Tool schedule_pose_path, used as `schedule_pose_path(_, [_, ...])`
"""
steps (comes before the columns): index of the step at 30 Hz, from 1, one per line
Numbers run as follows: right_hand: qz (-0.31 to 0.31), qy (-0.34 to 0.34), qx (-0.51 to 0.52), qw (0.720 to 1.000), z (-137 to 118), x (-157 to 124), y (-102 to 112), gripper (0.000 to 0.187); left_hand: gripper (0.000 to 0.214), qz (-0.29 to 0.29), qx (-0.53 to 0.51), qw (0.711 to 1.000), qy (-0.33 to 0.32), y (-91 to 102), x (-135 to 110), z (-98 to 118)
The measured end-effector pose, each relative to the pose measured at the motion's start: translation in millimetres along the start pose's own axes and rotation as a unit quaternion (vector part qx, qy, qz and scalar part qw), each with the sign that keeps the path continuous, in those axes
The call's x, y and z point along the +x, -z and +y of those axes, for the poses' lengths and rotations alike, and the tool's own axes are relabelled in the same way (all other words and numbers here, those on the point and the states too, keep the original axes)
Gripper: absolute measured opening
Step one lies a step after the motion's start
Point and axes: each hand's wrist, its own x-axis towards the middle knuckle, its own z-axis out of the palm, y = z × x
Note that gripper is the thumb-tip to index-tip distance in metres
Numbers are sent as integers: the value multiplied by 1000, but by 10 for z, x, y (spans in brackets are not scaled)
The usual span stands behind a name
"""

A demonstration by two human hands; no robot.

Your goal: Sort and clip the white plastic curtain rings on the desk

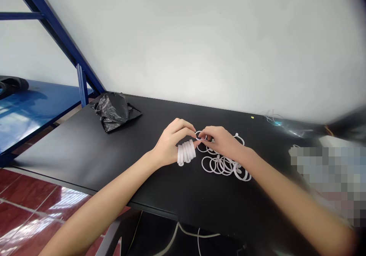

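My left hand [171,141] is curled, with a stack of several white rings [186,152] threaded on its thumb. Its fingertips meet those of my right hand [221,141] around one small white ring [199,135], pinched between both hands just above the black table [85,149]. Under and beside my right hand lies a loose pile of white rings [224,165] on the tabletop.
A crumpled black plastic bag [114,111] lies at the table's back left. A blue metal frame and shelf [34,103] stand to the left. Clear plastic scraps [276,120] sit at the back right near the white wall. Cables hang under the table's front edge.
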Motion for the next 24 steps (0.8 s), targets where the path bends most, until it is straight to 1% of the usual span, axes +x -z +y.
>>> schedule_pose_path(4, [40, -37, 99, 994, -56, -1, 129, 11, 13, -11, 5, 1000, 0, 1, 4, 0])
schedule_pose_path(7, [56, -61, 211, 974, -132, -13, 225, 16, 14, -22, 5, 1000, 2, -1, 2, 2])
schedule_pose_path(10, [63, -36, 289, 955, -210, -21, 226, 16, 17, -27, -1, 1000, 6, -1, -5, 7])
schedule_pose_path(13, [94, -25, 306, 947, -239, -15, 182, 14, 19, -29, -9, 1000, 7, 1, -10, 10])
schedule_pose_path(16, [123, -52, 331, 934, -238, -11, 167, 17, 21, -29, -9, 1000, 8, -1, -11, 11])
schedule_pose_path(19, [89, -60, 358, 927, -275, -24, 171, 19, 25, -19, -8, 1000, 12, -8, -10, 9])
schedule_pose_path(22, [46, -44, 346, 936, -331, -41, 170, 19, 26, -10, -8, 1000, 18, -11, -13, 1])
schedule_pose_path(24, [55, -36, 331, 941, -341, -44, 178, 20, 22, -10, -3, 1000, 17, -7, -17, -7])
